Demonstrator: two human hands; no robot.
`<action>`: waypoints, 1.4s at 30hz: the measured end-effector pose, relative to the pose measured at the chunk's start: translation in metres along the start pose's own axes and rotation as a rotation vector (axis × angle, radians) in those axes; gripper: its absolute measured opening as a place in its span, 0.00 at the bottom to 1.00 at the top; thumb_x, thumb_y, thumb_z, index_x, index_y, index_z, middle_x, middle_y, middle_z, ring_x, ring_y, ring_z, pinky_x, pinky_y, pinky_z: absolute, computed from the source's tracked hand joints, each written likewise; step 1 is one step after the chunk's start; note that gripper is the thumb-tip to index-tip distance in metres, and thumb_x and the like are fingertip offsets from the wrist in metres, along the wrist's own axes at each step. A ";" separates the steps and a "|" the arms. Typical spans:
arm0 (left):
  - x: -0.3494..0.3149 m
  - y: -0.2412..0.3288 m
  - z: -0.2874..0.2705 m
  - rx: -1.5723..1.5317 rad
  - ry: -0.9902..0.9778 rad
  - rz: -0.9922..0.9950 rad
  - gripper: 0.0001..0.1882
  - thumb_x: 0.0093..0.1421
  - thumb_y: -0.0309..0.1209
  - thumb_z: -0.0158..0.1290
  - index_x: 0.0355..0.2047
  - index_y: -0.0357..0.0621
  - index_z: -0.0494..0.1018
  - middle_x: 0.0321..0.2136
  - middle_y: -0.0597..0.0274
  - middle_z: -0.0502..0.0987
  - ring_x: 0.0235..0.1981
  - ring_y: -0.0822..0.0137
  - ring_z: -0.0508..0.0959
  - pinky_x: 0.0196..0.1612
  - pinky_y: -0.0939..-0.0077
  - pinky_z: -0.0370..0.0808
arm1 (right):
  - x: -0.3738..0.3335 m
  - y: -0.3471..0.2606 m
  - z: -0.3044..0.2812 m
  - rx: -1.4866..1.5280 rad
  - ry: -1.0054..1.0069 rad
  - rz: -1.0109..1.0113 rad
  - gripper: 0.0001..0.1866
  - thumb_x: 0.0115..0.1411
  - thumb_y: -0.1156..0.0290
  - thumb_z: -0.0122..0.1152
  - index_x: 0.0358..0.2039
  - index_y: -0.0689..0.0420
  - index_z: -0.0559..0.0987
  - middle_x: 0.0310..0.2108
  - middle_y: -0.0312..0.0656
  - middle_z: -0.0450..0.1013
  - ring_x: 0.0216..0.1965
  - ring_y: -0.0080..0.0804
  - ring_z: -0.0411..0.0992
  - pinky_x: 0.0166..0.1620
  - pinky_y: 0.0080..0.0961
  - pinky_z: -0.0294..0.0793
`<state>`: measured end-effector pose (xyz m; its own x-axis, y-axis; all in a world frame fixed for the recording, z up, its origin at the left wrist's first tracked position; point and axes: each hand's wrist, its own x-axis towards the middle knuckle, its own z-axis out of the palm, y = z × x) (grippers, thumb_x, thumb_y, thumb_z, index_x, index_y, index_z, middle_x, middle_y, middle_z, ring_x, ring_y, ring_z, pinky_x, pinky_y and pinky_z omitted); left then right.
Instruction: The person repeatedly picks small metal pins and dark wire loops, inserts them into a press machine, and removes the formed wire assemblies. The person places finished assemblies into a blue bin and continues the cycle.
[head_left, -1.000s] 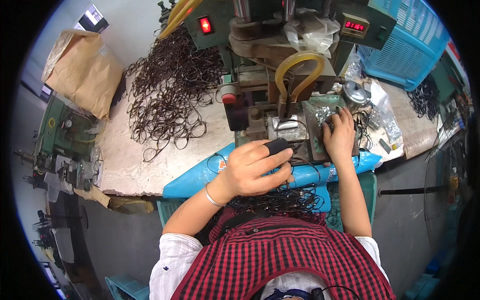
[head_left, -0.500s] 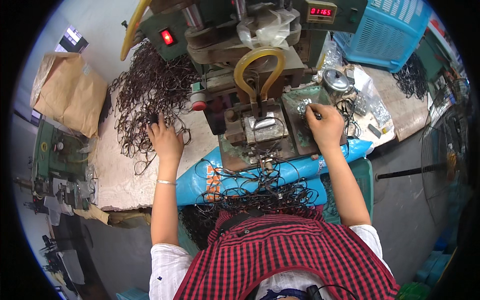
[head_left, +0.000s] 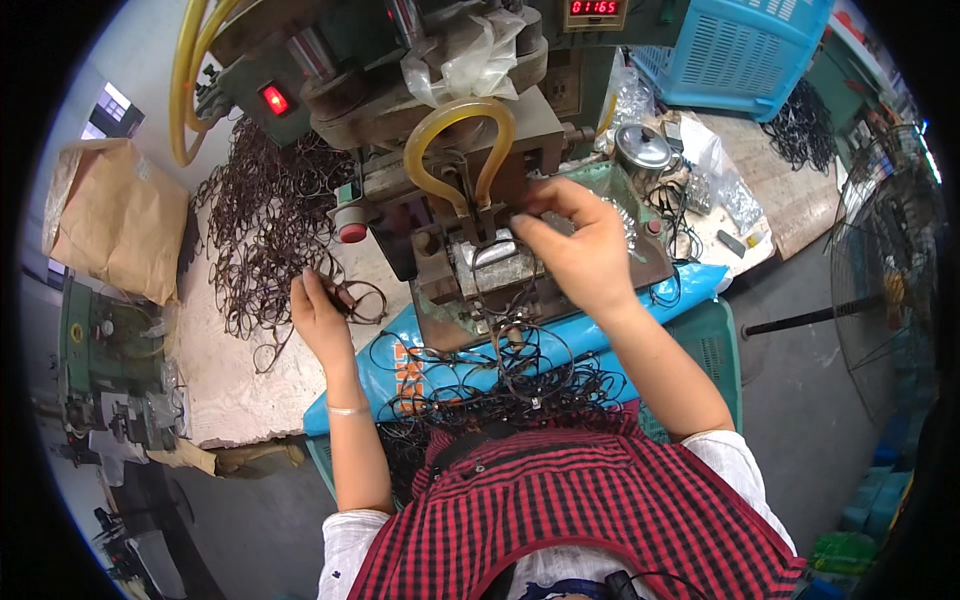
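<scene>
The left hand [head_left: 325, 322] lies left of the press [head_left: 535, 130], at the near edge of a heap of dark cord loops [head_left: 270, 210]. Its two visible fingers are straight and close together; one brownish loop [head_left: 370, 302] lies just right of them, though whether the thumb pinches it cannot be told. The right hand [head_left: 582, 250] reaches in at the press's right side, thumb near the silver metal block [head_left: 500, 272], index finger bent; its fingertips blur into shadow, so any grip is unclear. Beneath that hand, right of the press, a green tray [head_left: 603, 177] holds small silver pieces [head_left: 632, 235]. More black loops [head_left: 520, 388] hang before the press.
</scene>
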<state>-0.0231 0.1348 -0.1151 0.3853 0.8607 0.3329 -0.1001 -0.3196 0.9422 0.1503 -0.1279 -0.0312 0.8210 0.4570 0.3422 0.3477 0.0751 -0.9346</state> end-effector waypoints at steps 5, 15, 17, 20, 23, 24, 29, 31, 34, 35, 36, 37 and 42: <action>-0.023 0.092 0.025 -0.426 -0.200 0.212 0.06 0.73 0.27 0.48 0.47 0.39 0.67 0.35 0.60 0.75 0.30 0.71 0.75 0.36 0.79 0.74 | -0.006 0.005 0.008 0.116 0.017 0.070 0.24 0.56 0.80 0.65 0.53 0.65 0.73 0.34 0.37 0.81 0.39 0.20 0.76 0.47 0.21 0.74; -0.010 0.160 0.054 -0.212 -0.324 0.533 0.09 0.72 0.24 0.50 0.49 0.33 0.70 0.36 0.53 0.79 0.34 0.68 0.81 0.40 0.75 0.77 | -0.011 -0.022 0.025 0.408 -0.058 0.224 0.27 0.58 0.83 0.62 0.59 0.67 0.70 0.43 0.42 0.79 0.46 0.24 0.77 0.53 0.23 0.74; -0.026 0.169 0.047 -0.277 -0.421 0.386 0.09 0.72 0.27 0.48 0.48 0.34 0.69 0.34 0.51 0.79 0.28 0.67 0.80 0.37 0.74 0.78 | -0.022 -0.031 0.014 0.319 -0.068 0.136 0.28 0.59 0.83 0.60 0.61 0.66 0.68 0.49 0.45 0.78 0.51 0.27 0.76 0.56 0.25 0.73; -0.059 0.177 0.043 -0.504 -0.762 -0.195 0.13 0.73 0.33 0.46 0.49 0.34 0.68 0.30 0.51 0.80 0.23 0.64 0.80 0.28 0.76 0.78 | -0.021 0.004 -0.031 -0.155 -0.026 -0.041 0.22 0.56 0.78 0.62 0.53 0.59 0.80 0.54 0.51 0.76 0.58 0.44 0.74 0.63 0.36 0.70; -0.073 0.166 0.053 -0.457 -1.008 -0.732 0.16 0.75 0.37 0.42 0.51 0.37 0.69 0.24 0.51 0.80 0.16 0.67 0.78 0.18 0.80 0.71 | -0.025 0.070 -0.067 -1.191 0.160 -0.074 0.13 0.52 0.71 0.69 0.39 0.59 0.84 0.54 0.54 0.76 0.65 0.53 0.65 0.59 0.50 0.69; -0.076 0.159 0.058 -0.452 -1.075 -0.868 0.17 0.76 0.39 0.40 0.51 0.38 0.70 0.23 0.50 0.81 0.14 0.68 0.77 0.16 0.81 0.69 | -0.027 0.090 -0.073 -1.131 0.164 -0.136 0.11 0.52 0.71 0.69 0.37 0.59 0.83 0.52 0.54 0.76 0.64 0.54 0.66 0.58 0.50 0.70; -0.076 0.157 0.081 -0.377 -0.884 -1.023 0.18 0.74 0.37 0.42 0.47 0.34 0.74 0.17 0.56 0.77 0.12 0.70 0.72 0.11 0.82 0.66 | -0.010 0.089 -0.081 -0.913 0.176 -0.162 0.08 0.52 0.73 0.69 0.31 0.60 0.80 0.46 0.52 0.78 0.56 0.52 0.73 0.57 0.41 0.73; -0.076 0.155 0.080 -0.372 -0.862 -1.036 0.18 0.74 0.37 0.42 0.46 0.34 0.74 0.17 0.56 0.77 0.11 0.70 0.73 0.11 0.82 0.66 | -0.007 0.085 -0.079 -0.808 0.188 -0.009 0.07 0.52 0.73 0.69 0.30 0.61 0.79 0.44 0.51 0.79 0.52 0.50 0.76 0.55 0.38 0.74; -0.077 0.156 0.081 -0.383 -0.839 -1.076 0.17 0.74 0.36 0.42 0.46 0.34 0.75 0.17 0.57 0.77 0.10 0.71 0.72 0.10 0.82 0.65 | -0.010 0.102 -0.083 -0.830 0.226 -0.164 0.08 0.53 0.73 0.68 0.33 0.60 0.81 0.44 0.49 0.79 0.50 0.50 0.76 0.51 0.38 0.75; -0.077 0.156 0.083 -0.386 -0.831 -1.078 0.17 0.74 0.36 0.42 0.46 0.34 0.75 0.16 0.57 0.77 0.10 0.71 0.72 0.10 0.82 0.65 | -0.010 0.104 -0.082 -0.819 0.243 -0.225 0.08 0.53 0.72 0.68 0.34 0.60 0.81 0.45 0.50 0.79 0.51 0.50 0.75 0.51 0.39 0.75; -0.078 0.157 0.083 -0.385 -0.825 -1.082 0.17 0.73 0.36 0.42 0.46 0.34 0.75 0.16 0.57 0.77 0.10 0.71 0.72 0.09 0.83 0.64 | -0.009 0.097 -0.079 -0.936 0.212 -0.290 0.11 0.54 0.70 0.69 0.37 0.59 0.82 0.49 0.51 0.77 0.56 0.52 0.73 0.53 0.42 0.73; -0.078 0.156 0.082 -0.395 -0.845 -1.063 0.18 0.74 0.37 0.42 0.46 0.35 0.75 0.18 0.57 0.78 0.11 0.71 0.73 0.12 0.82 0.67 | -0.010 0.096 -0.074 -1.005 0.192 -0.261 0.11 0.54 0.70 0.69 0.37 0.59 0.81 0.50 0.51 0.77 0.57 0.53 0.72 0.55 0.43 0.73; -0.088 0.119 0.058 -0.310 -1.002 -0.696 0.18 0.72 0.42 0.49 0.46 0.38 0.76 0.33 0.56 0.83 0.31 0.64 0.82 0.37 0.69 0.81 | -0.016 0.100 -0.071 -1.084 0.156 -0.240 0.09 0.53 0.72 0.69 0.34 0.59 0.80 0.50 0.51 0.76 0.57 0.53 0.71 0.55 0.45 0.72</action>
<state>-0.0157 -0.0019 -0.0339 0.9550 0.0873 -0.2835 0.2456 0.3033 0.9207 0.2037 -0.1904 -0.1237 0.7009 0.4126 0.5819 0.6528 -0.6998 -0.2900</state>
